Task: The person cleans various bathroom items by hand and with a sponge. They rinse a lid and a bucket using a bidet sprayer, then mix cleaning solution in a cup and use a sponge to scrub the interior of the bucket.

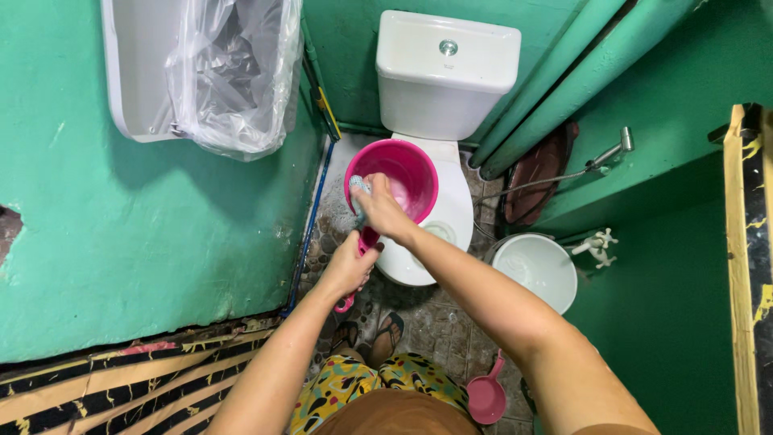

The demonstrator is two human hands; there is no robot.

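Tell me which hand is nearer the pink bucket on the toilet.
Right. The right hand rests at the pink bucket rim, holding a bluish cloth. The left hand is lower, below the bucket, gripping a pink handle.

Wearer: bare forearms, no sleeves in view.
Left hand (348, 270) and right hand (385, 211) ungloved, no rings or watch seen. Shorts (354, 387) yellow with multicoloured pattern; dark flip-flop sandals (390, 329); brown garment at bottom edge.
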